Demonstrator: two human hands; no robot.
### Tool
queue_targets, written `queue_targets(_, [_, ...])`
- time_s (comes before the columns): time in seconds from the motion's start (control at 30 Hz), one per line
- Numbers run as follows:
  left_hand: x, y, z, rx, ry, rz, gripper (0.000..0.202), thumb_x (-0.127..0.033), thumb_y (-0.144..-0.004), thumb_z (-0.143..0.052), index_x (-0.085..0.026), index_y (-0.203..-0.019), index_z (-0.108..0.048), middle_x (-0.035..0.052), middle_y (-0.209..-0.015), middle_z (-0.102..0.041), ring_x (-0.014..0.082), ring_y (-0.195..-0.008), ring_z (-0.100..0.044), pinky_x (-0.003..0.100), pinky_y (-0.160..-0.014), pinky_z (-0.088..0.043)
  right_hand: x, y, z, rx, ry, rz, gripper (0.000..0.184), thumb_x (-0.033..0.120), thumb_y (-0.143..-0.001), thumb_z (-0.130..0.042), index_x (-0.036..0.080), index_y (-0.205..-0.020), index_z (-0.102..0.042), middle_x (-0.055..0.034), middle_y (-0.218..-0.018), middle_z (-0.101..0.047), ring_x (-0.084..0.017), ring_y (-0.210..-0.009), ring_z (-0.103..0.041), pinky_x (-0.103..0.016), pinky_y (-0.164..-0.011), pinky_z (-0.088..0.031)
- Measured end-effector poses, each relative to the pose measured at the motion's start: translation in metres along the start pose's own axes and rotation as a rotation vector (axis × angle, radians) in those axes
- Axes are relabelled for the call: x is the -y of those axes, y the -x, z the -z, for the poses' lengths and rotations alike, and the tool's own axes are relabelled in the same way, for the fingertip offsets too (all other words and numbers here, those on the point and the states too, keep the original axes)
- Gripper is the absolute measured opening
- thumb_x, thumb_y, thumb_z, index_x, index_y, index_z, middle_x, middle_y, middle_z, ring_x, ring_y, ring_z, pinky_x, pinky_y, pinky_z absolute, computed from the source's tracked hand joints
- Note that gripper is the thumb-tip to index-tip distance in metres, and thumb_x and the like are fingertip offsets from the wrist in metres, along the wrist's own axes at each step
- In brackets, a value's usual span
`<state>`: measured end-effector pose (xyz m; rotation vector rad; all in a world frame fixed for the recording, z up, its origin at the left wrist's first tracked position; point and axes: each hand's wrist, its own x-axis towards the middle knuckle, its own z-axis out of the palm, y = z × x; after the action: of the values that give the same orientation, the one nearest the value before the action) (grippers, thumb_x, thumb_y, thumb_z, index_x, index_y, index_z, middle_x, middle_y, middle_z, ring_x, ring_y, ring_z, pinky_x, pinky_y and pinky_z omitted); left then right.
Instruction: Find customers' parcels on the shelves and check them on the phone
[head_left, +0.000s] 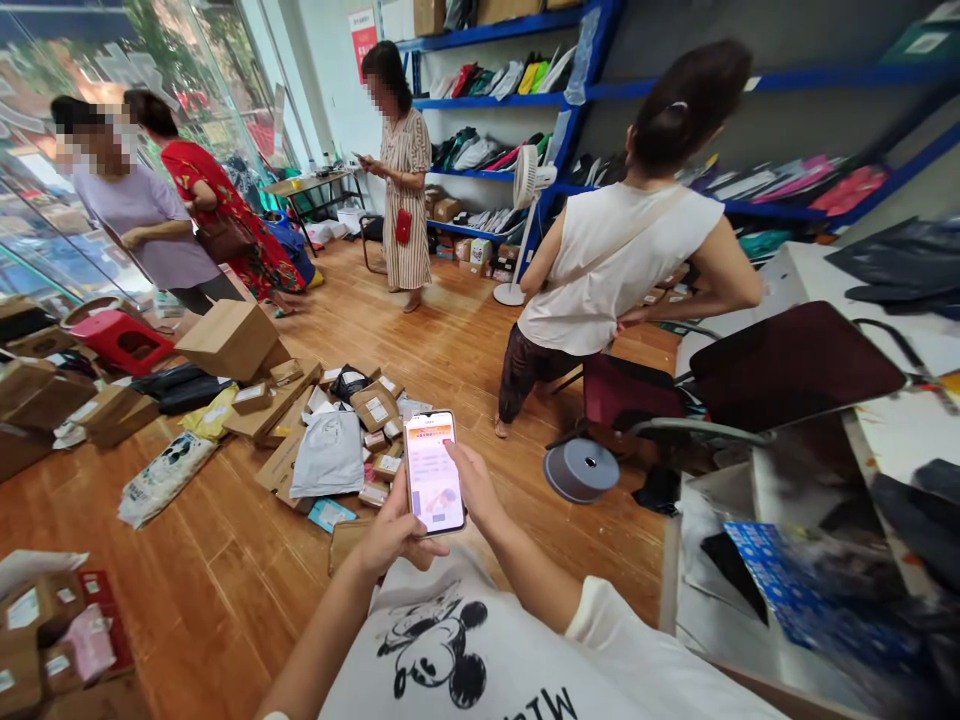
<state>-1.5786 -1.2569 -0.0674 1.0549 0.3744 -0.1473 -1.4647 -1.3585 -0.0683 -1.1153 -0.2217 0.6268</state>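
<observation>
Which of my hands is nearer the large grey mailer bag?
Left. The left hand, holding the phone, appears just right of the mailer bag; the right hand appears farther right.

The premises appear to be a parcel collection shop. Blue shelving [491, 101] lines the far wall and continues to the right, its tiers packed with rows of mailing bags [514, 78] in many colours. Labelled cardboard cartons [375, 407] and a pale grey mailer [328, 452] lie heaped on the wood-look floor [225, 570]. One side is a glass front [229, 80] bearing large white characters [127, 68]; a red-and-white notice [364, 38] is posted on the wall.
</observation>
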Motion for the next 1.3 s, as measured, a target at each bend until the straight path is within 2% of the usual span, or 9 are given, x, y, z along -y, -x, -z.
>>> queue_targets(0.17, [0.001, 0.0, 0.0, 0.012, 0.011, 0.01, 0.117, -0.012, -0.054, -0.055, -0.038, -0.152, 0.004, 0.0082, -0.147, -0.037, 0.034, -0.112, -0.052, 0.035, -0.058, -0.061, -0.001, 0.003, 0.003, -0.011, 0.062, 0.086, 0.051, 0.064, -0.084, -0.054, 0.016, -0.093, -0.068, -0.0064, -0.086, -0.073, -0.022, -0.076, -0.065, -0.033, -0.07, -0.051])
queue_targets(0.27, [0.0, 0.001, 0.001, 0.023, 0.035, -0.006, 0.115, -0.013, -0.056, -0.055, -0.038, -0.152, 0.003, 0.0083, -0.149, -0.034, 0.0365, -0.115, -0.051, 0.035, -0.057, -0.061, -0.008, 0.014, 0.009, -0.043, 0.218, 0.3, 0.049, 0.056, -0.093, -0.045, 0.02, -0.124, -0.056, -0.0094, -0.117, -0.066, -0.025, -0.104, -0.061, -0.039, -0.091, -0.047])
queue_targets(0.37, [-0.004, 0.002, 0.0, 0.005, 0.05, -0.007, 0.114, -0.014, -0.056, -0.057, -0.034, -0.152, 0.002, 0.0111, -0.149, -0.034, 0.0377, -0.115, -0.052, 0.034, -0.055, -0.06, -0.018, 0.026, 0.017, -0.049, 0.425, 0.519, 0.057, 0.054, -0.096, -0.04, 0.023, -0.143, -0.037, -0.0132, -0.141, -0.046, -0.028, -0.124, -0.049, -0.044, -0.097, -0.045])
queue_targets(0.47, [-0.008, 0.003, -0.002, -0.011, 0.049, -0.002, 0.116, -0.015, -0.055, -0.058, -0.033, -0.152, 0.004, 0.0114, -0.146, -0.038, 0.0339, -0.109, -0.056, 0.033, -0.055, -0.06, -0.022, 0.032, 0.026, 0.028, 0.572, 0.658, 0.062, 0.057, -0.095, -0.036, 0.026, -0.148, -0.03, -0.0136, -0.148, -0.036, -0.032, -0.13, -0.042, -0.049, -0.097, -0.046])
queue_targets(0.6, [-0.011, 0.004, -0.004, -0.006, 0.068, -0.006, 0.118, -0.014, -0.056, -0.058, -0.034, -0.152, 0.007, 0.0103, -0.148, -0.039, 0.0315, -0.105, -0.058, 0.032, -0.055, -0.059, -0.018, 0.032, 0.032, 0.094, 0.714, 0.799, 0.06, 0.057, -0.096, -0.033, 0.028, -0.148, -0.03, -0.0132, -0.147, -0.038, -0.033, -0.132, -0.04, -0.056, -0.105, -0.039])
queue_targets(0.93, [-0.011, 0.004, -0.004, 0.011, 0.07, -0.019, 0.115, -0.014, -0.057, -0.057, -0.035, -0.153, 0.004, 0.0108, -0.148, -0.039, 0.0328, -0.107, -0.058, 0.032, -0.057, -0.059, -0.013, 0.031, 0.034, 0.094, 0.876, 0.907, 0.055, 0.054, -0.097, -0.03, 0.033, -0.149, -0.032, -0.0117, -0.149, -0.029, -0.034, -0.127, -0.04, -0.055, -0.095, -0.042])
queue_targets(1.07, [-0.007, 0.003, -0.003, 0.038, 0.094, -0.067, 0.11, -0.012, -0.059, -0.055, -0.037, -0.153, -0.004, 0.0073, -0.149, -0.04, 0.0279, -0.107, -0.058, 0.027, -0.064, -0.056, -0.004, 0.03, 0.027, 0.149, 1.017, 0.958, 0.057, 0.061, -0.095, -0.029, 0.033, -0.143, -0.044, -0.0095, -0.154, -0.019, -0.038, -0.131, -0.029, -0.063, -0.103, -0.029])
queue_targets(1.17, [-0.002, 0.003, -0.001, 0.046, 0.104, -0.09, 0.11, -0.009, -0.059, -0.053, -0.04, -0.153, -0.003, 0.0052, -0.149, -0.039, 0.0225, -0.102, -0.059, 0.025, -0.069, -0.054, 0.002, 0.029, 0.02, 0.19, 1.102, 0.913, 0.057, 0.064, -0.093, -0.033, 0.034, -0.139, -0.05, -0.0057, -0.158, -0.009, -0.041, -0.136, -0.019, -0.065, -0.107, -0.021])
queue_targets(1.3, [0.001, 0.004, 0.002, 0.064, 0.068, -0.049, 0.111, -0.01, -0.062, -0.052, -0.044, -0.151, 0.005, 0.0056, -0.151, -0.036, 0.0238, -0.097, -0.06, 0.028, -0.062, -0.057, 0.002, 0.031, 0.017, 0.175, 1.052, 0.893, 0.062, 0.067, -0.09, -0.036, 0.039, -0.145, -0.04, -0.0033, -0.16, -0.008, -0.043, -0.14, -0.015, -0.07, -0.109, -0.011])
